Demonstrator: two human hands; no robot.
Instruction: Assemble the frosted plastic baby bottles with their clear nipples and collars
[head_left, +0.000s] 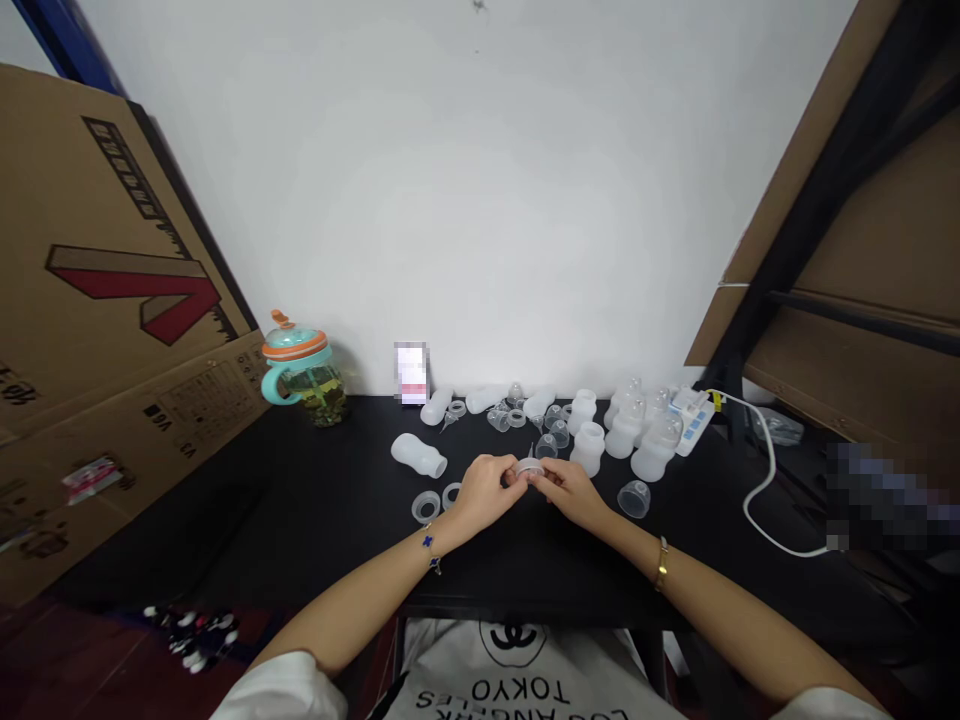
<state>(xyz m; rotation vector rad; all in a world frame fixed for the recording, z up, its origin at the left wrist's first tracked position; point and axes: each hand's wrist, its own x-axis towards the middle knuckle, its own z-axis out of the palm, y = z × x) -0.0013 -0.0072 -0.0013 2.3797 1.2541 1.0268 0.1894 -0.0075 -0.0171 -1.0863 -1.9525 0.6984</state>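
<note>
Between my two hands, over the black table, is a translucent baby bottle collar ring [530, 466]. My left hand [491, 484] pinches its left side, and my right hand [568, 488] grips its right side. Something thin and clear sticks up from the ring, too small to make out fully. Left of my left hand lie a loose collar ring [426, 507] and another one partly covered by the hand. A white bottle [417, 455] lies on its side farther left. Close to my right hand stands an uncapped bottle [587, 450], with a clear cap [634, 498] to its right.
Several bottles with clear caps [655, 450] stand at the right, beside a white power strip [695, 422] and its cable. Caps, nipples and lying bottles line the wall. A lidded pitcher [304, 375] and a phone [412, 374] are at the back left. Cardboard boxes [112, 300] flank the table.
</note>
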